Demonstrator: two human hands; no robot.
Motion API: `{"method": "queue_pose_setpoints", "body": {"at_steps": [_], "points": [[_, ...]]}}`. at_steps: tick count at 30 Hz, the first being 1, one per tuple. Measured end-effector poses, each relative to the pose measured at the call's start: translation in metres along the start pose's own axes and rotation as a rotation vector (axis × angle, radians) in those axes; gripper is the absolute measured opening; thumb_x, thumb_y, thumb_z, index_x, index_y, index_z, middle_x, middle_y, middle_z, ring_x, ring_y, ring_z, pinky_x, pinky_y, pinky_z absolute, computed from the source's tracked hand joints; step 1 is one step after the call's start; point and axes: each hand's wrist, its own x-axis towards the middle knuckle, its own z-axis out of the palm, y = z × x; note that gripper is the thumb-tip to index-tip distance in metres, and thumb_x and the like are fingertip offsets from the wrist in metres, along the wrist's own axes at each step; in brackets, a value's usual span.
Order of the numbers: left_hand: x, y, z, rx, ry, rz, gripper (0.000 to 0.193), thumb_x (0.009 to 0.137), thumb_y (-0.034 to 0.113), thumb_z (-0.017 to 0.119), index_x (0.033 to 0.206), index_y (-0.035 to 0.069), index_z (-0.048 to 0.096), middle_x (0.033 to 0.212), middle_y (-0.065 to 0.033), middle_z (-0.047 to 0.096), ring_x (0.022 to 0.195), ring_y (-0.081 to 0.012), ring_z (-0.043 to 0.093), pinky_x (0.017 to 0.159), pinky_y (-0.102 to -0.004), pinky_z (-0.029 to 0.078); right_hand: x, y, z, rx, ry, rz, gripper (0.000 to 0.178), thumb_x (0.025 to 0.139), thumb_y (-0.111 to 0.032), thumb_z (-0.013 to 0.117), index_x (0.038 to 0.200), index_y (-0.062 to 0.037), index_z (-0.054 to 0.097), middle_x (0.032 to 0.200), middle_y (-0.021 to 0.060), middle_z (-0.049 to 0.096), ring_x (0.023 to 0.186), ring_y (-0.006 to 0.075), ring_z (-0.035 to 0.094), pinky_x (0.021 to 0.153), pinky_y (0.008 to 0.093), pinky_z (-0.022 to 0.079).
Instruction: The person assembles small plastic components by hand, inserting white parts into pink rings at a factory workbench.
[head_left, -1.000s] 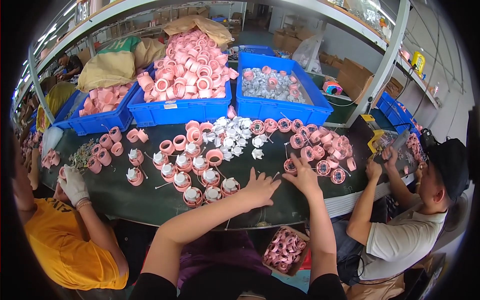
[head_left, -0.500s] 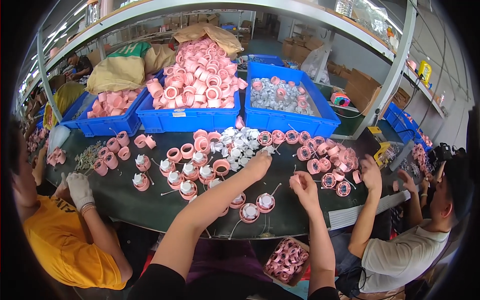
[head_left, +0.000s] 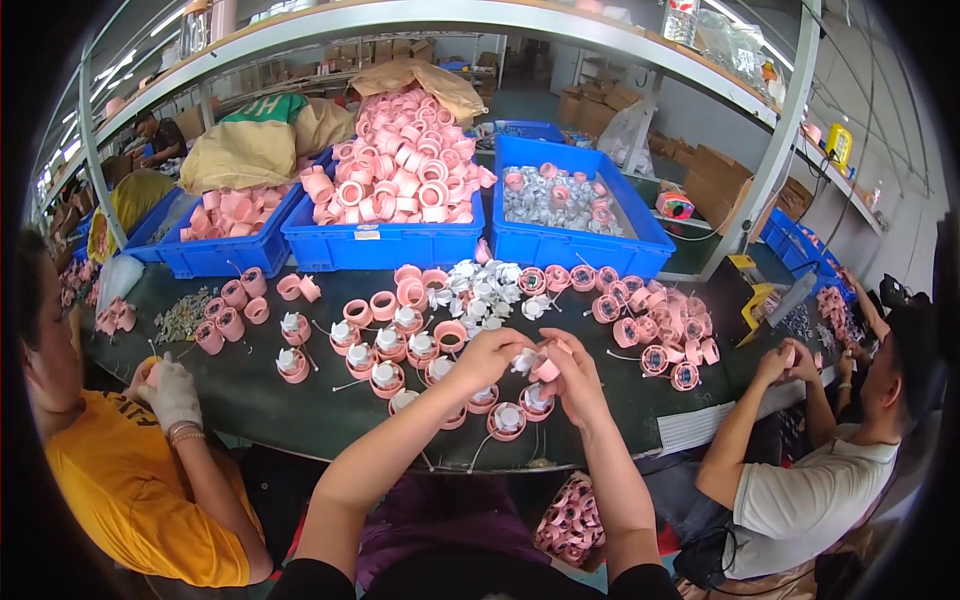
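left hand (head_left: 495,354) pinching a white fan (head_left: 522,362), right hand (head_left: 580,384) curled on a pink ring (head_left: 546,371), parts close together in front of the white pile (head_left: 474,298), probably raised to clear the crowded cups (head_left: 387,378) front-left of it, with bare surface (head_left: 635,412) front-right of the pile, out to the near edge.
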Motion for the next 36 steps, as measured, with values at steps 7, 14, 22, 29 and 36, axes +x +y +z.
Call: {"method": "queue_pose_setpoints", "body": {"at_steps": [7, 14, 22, 29, 36], "points": [[-0.034, 0.013, -0.003, -0.411, 0.27, -0.042, 0.022, 0.092, 0.017, 0.048, 0.104, 0.001, 0.058, 0.094, -0.0055, 0.062, 0.086, -0.0108, 0.056, 0.076, -0.0231, 0.044, -0.026, 0.012, 0.045, 0.05, 0.007, -0.04, 0.03, 0.085, -0.011, 0.057, 0.113, -0.0044, 0.049, 0.097, 0.0036, 0.052, 0.08, 0.0108, 0.057, 0.057, 0.0231, 0.053], [-0.062, 0.018, 0.012, -1.173, 0.612, -0.067, 0.038, 0.09, 0.043, 0.045, 0.095, 0.006, 0.053, 0.093, -0.0127, 0.06, 0.084, -0.0188, 0.057, 0.076, -0.0306, 0.047, -0.046, 0.029, 0.086, -0.177, -0.068, -0.312, 0.047, 0.078, 0.0, 0.062, 0.119, -0.0029, 0.04, 0.105, 0.0061, 0.049, 0.092, 0.0115, 0.051, 0.076, 0.024, 0.046], [-0.092, 0.032, -0.002, -0.987, 0.652, -0.137, 0.057, 0.092, 0.048, 0.04, 0.049, 0.011, 0.031, 0.075, -0.0123, 0.059, 0.066, -0.0178, 0.057, 0.065, -0.0325, 0.05, -0.068, 0.008, 0.087, -0.637, -0.403, -0.424, 0.052, 0.065, -0.006, 0.077, 0.11, -0.0023, 0.05, 0.114, 0.0112, 0.05, 0.101, 0.0182, 0.053, 0.083, 0.0295, 0.044], [-0.104, 0.021, 0.006, -0.704, 0.718, 0.031, 0.056, 0.095, 0.046, 0.029, 0.059, 0.005, 0.042, 0.08, -0.0145, 0.06, 0.075, -0.018, 0.055, 0.069, -0.0307, 0.047, -0.071, 0.039, 0.099, -0.563, -0.141, -0.46, 0.053, 0.067, -0.005, 0.075, 0.113, -0.0009, 0.049, 0.108, 0.0091, 0.053, 0.098, 0.0158, 0.054, 0.083, 0.0284, 0.046], [-0.127, 0.014, 0.008, -0.81, 0.404, 0.131, 0.029, 0.092, 0.03, 0.044, 0.101, 0.003, 0.043, 0.112, -0.0161, 0.05, 0.098, -0.0229, 0.054, 0.085, -0.0344, 0.045, -0.076, 0.03, 0.107, -0.382, -0.274, -0.35, 0.064, 0.07, -0.006, 0.074, 0.121, -0.003, 0.035, 0.115, 0.0102, 0.046, 0.107, 0.0175, 0.049, 0.087, 0.0308, 0.046]]}}
